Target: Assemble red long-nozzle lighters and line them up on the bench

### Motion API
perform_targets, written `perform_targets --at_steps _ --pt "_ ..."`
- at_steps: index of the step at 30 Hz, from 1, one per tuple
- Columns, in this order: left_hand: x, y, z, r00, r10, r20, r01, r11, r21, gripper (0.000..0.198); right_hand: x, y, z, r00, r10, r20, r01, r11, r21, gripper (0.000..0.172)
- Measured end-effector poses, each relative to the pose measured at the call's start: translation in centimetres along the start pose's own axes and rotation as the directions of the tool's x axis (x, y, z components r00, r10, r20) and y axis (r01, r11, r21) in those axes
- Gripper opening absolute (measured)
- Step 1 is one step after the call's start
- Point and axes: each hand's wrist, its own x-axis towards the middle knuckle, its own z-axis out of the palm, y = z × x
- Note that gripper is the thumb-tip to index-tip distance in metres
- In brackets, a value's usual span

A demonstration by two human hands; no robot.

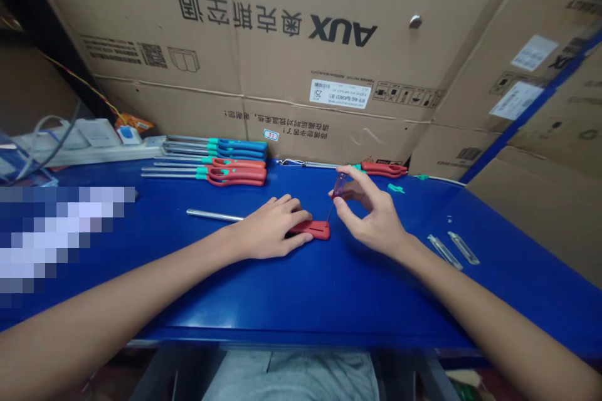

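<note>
My left hand (270, 229) lies over a red-handled tool (316, 229) on the blue table (301, 288), fingers pressing the handle down; the tool's metal shaft (214, 215) sticks out to the left. My right hand (371, 213) pinches a small screwdriver with a clear purple handle (339, 185), held nearly upright. Its thin tip touches the right end of the red handle.
A pile of tools with blue and red handles (226, 163) lies at the back left. One more red-handled tool (383, 168) sits at the back, by small green bits (396, 188). Two clear plastic pieces (454, 249) lie right. Cardboard boxes (301, 44) wall the back and right; a power strip (79, 144) sits far left.
</note>
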Motion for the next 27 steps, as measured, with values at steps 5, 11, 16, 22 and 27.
perform_targets --at_steps 5,11,16,22,27 --pt "-0.05 -0.04 0.06 1.000 0.001 -0.003 -0.001 1.000 0.000 0.039 0.06 0.32 0.06 1.000 0.001 -0.031 -0.002 1.000 -0.018 0.043" --pt "-0.03 0.04 0.01 1.000 -0.002 0.002 0.002 1.000 0.008 0.041 -0.29 -0.17 0.76 0.999 -0.008 -0.050 0.004 0.997 -0.079 0.038" --pt "-0.02 0.08 -0.05 1.000 -0.006 -0.008 0.006 1.000 -0.008 0.040 -0.28 -0.36 0.75 1.000 0.016 -0.020 -0.018 0.996 -0.090 0.013" --pt "-0.10 0.15 -0.12 1.000 -0.013 -0.002 0.013 1.000 -0.008 0.039 0.12 0.13 0.14 0.990 0.105 0.092 -0.107 0.994 0.018 0.012" --pt "-0.12 0.14 -0.07 1.000 -0.011 -0.003 0.011 1.000 -0.004 0.038 0.25 0.01 0.14 0.992 0.106 0.066 -0.106 0.994 -0.006 0.009"
